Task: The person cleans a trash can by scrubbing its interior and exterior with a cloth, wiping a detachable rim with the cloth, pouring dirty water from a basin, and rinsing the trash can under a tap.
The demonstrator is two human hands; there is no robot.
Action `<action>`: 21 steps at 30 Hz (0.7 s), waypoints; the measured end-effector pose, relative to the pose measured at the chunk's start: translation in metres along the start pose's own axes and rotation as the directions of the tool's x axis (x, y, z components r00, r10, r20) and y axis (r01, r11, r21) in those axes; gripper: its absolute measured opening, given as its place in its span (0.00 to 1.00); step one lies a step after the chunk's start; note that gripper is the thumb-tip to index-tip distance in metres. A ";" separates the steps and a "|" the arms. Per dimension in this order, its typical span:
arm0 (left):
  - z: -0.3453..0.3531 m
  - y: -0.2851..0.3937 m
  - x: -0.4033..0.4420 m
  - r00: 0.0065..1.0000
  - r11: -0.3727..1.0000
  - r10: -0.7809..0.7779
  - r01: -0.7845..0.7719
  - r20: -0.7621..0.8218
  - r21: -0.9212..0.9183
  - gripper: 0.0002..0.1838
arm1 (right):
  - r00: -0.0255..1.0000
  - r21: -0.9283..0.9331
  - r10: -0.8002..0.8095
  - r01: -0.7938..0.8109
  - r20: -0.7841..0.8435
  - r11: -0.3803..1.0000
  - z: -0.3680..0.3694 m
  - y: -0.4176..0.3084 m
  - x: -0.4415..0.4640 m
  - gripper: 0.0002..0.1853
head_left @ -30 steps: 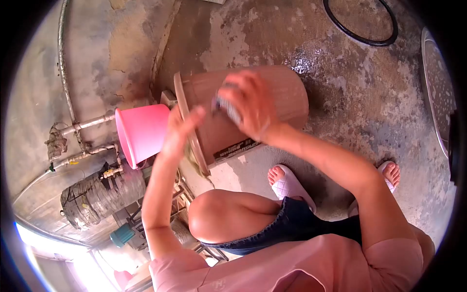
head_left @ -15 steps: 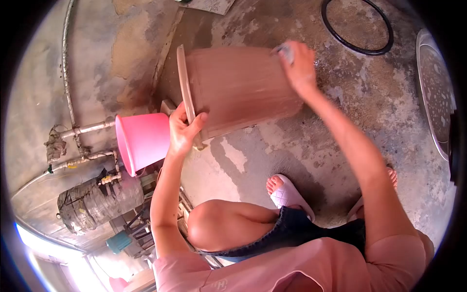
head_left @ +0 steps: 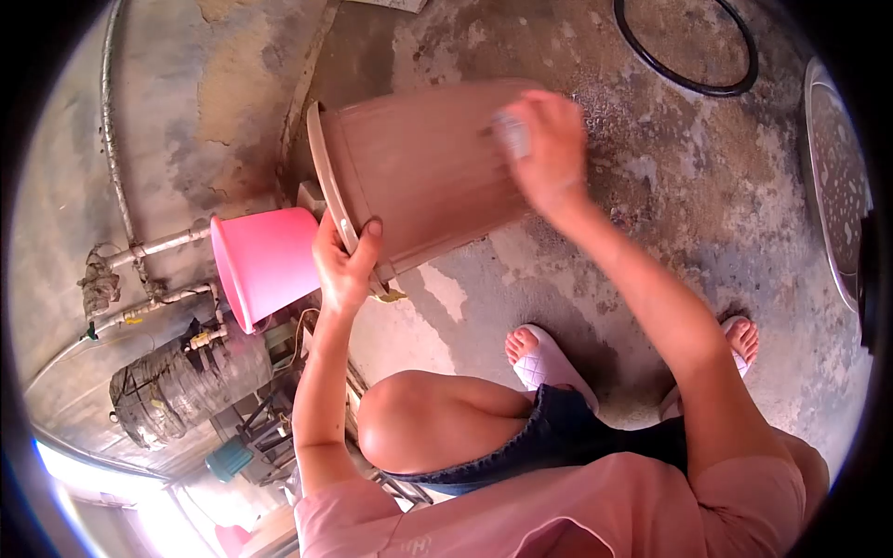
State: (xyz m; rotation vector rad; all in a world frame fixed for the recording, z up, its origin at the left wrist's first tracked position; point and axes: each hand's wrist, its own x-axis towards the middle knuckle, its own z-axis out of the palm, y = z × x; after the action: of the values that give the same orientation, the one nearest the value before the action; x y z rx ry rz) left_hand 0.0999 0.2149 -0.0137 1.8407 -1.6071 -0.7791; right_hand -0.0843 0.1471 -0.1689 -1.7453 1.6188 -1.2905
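Observation:
A brown plastic bin lies tipped on its side above the floor, its pale rim facing left. My left hand is closed on the lower part of that rim, thumb on the near side and fingers behind. My right hand presses a greyish scouring pad against the bin's side near its base. Motion blurs this hand and the pad, so the pad's exact make is unclear. The inside of the bin is hidden from me.
A pink bucket is left of my left hand, near pipes and a wrapped cylindrical tank. A black ring lies on the wet concrete floor. A metal basin stands at far right.
My right hand has slid left and slightly down along the bin's side with the pad. The bin has shifted a little left and tilted, its rim still in my left hand.

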 end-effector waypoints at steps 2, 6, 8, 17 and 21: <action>-0.006 -0.003 -0.003 0.998 0.997 -0.066 0.066 0.002 -0.037 0.11 | 0.984 0.143 -0.171 0.163 0.046 0.976 0.000 -0.064 -0.001 0.15; -0.016 -0.021 -0.004 0.998 0.999 -0.043 0.041 -0.053 -0.029 0.11 | 0.878 0.314 -0.472 0.427 0.080 0.848 0.016 -0.058 0.004 0.22; -0.026 -0.039 -0.008 0.996 0.998 -0.045 0.041 -0.076 -0.049 0.12 | 0.931 0.130 -0.338 0.322 0.136 0.938 0.018 -0.008 0.012 0.15; -0.026 -0.039 -0.013 1.000 1.000 0.021 -0.021 -0.010 -0.019 0.13 | 0.694 0.269 -0.702 0.653 0.161 0.708 -0.020 0.025 0.012 0.16; -0.023 -0.041 -0.015 0.999 1.000 0.012 -0.013 -0.047 -0.019 0.15 | 0.775 0.318 -0.614 0.550 0.149 0.772 -0.016 0.019 0.015 0.22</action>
State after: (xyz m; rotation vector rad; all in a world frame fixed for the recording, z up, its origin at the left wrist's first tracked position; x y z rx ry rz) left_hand 0.1431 0.2351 -0.0277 1.8199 -1.5747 -0.7380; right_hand -0.1092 0.1328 -0.1714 -2.2226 0.7290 -1.3900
